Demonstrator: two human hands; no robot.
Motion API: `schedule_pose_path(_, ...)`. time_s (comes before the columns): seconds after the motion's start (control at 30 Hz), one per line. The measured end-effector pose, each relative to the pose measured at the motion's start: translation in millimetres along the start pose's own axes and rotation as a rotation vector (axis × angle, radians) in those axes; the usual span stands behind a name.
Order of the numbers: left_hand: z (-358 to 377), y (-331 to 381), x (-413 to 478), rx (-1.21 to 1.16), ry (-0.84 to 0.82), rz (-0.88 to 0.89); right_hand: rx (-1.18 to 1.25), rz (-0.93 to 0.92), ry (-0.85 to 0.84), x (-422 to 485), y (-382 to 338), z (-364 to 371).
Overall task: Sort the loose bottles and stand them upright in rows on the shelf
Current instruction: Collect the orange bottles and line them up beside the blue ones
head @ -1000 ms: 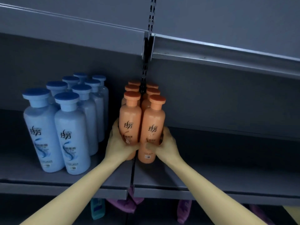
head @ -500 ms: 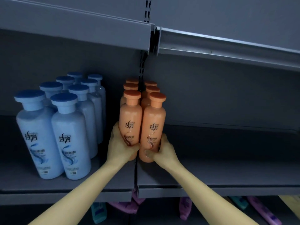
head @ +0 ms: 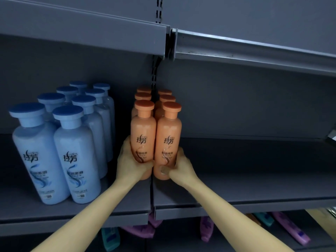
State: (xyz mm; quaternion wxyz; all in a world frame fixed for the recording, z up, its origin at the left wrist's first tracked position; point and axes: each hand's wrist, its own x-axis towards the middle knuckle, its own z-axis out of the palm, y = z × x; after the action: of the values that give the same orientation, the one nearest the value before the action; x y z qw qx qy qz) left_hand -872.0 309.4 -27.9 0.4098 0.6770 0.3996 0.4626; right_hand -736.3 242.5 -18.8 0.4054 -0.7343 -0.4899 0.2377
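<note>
Two rows of orange bottles stand upright at the middle of the grey shelf [head: 236,190]. My left hand [head: 130,163] grips the lower body of the front left orange bottle [head: 143,130]. My right hand [head: 179,165] grips the front right orange bottle [head: 169,131], thumb across its label. Both bottles stand side by side, touching, on the shelf near the seam between two shelf boards. More orange bottles [head: 164,98] line up behind them.
Several blue bottles [head: 76,151] stand upright in two rows at the left. The shelf's right half is bare. An upper shelf [head: 254,50] hangs overhead. Purple bottles [head: 291,231] and teal bottles [head: 111,240] lie loose on the shelf below.
Both hands have kept their hold on the front orange bottles. The view has shifted slightly, showing more of the lower shelf at right.
</note>
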Motion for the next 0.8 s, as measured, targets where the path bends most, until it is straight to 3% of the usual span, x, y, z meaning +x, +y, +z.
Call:
schedule_pose_path(0.5,-0.9,-1.0,-2.6,0.029,0.024,0.000,0.052,0.009,-0.071,3.5,0.4,-0.3)
schedule_pose_path(0.8,-1.9,-1.1,-0.7,0.065,-0.046,-0.031,0.072,0.005,-0.114,2.9,2.4,-0.7)
